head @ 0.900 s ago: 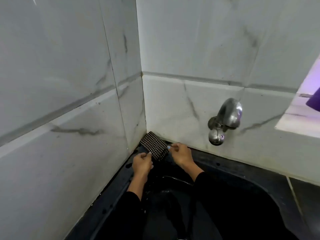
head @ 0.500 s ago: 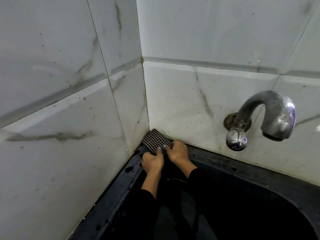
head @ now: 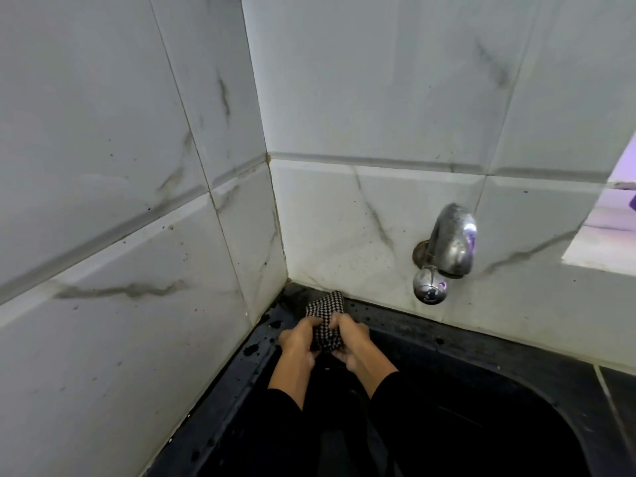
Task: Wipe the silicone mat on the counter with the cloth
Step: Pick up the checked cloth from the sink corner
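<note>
— Over at the far left corner of the sink [head: 516, 366], what have you got?

— I see both hands bunched together on the checked cloth [head: 325, 309]. It is a black-and-white houndstooth pattern, folded or crumpled, and its upper end pokes out above the knuckles toward the corner where the two tiled walls [head: 378, 98] meet.

— How is each hand gripping?

— My left hand [head: 299, 339] has its fingers curled round the cloth's left side. My right hand [head: 352, 340] clenches the right side, with the thumb pinching near the top. The two hands are touching or nearly so, with the cloth pressed between them. Both wrists come out of black sleeves [head: 395, 401].

— Where does the cloth sit?

— Above the wet back rim of the dark sink, close to the wall. I cannot tell whether its tip touches the rim. Water droplets [head: 253, 347] spot the rim just left of my left hand.

— And the mat?

— I cannot make out a silicone mat from this view.

— Anything else?

— A chrome wall tap [head: 451, 244] juts out of the back wall, well to the right of my hands, its round knob [head: 430, 289] hanging below the spout. White marbled tiles cover both walls.
</note>
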### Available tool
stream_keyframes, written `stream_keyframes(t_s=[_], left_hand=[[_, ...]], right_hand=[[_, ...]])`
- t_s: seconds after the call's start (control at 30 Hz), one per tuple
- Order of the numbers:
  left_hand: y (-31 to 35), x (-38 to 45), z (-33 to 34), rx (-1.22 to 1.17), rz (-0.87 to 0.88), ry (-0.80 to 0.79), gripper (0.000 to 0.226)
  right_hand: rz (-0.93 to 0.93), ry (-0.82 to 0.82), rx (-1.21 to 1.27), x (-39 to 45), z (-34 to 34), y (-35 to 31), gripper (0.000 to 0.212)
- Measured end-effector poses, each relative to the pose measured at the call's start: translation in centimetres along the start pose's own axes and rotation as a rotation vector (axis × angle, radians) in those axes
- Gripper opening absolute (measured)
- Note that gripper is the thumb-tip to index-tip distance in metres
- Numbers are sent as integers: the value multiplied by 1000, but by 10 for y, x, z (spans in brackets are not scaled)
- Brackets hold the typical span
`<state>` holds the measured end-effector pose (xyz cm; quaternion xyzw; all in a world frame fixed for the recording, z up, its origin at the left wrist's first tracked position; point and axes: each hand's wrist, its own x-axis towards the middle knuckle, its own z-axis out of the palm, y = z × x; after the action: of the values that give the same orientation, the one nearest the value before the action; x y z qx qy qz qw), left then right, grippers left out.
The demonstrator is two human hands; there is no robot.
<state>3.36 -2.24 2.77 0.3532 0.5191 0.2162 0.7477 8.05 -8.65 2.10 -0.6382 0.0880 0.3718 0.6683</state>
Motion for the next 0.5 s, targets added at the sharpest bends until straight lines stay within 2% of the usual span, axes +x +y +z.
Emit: stream_keyframes(t_s=[0.07, 0.17, 0.3, 0.43, 0.5], left_hand=[[-6, -15, 1, 37, 0, -14, 39], [-12, -41, 4, 83, 26, -12, 21], [-24, -82, 2, 130, 27, -110, 23], [-47, -123, -1, 176, -25, -344, 61], [-60, -141, 3, 199, -6, -391, 62]], right_hand=[[-6, 18, 8, -12, -13, -1, 4], [-7, -10, 35, -34, -31, -1, 9], [-26, -36, 106, -69, -67, 3, 21], [-44, -82, 191, -116, -113, 6, 59], [-62, -119, 239, -140, -136, 10, 66]])
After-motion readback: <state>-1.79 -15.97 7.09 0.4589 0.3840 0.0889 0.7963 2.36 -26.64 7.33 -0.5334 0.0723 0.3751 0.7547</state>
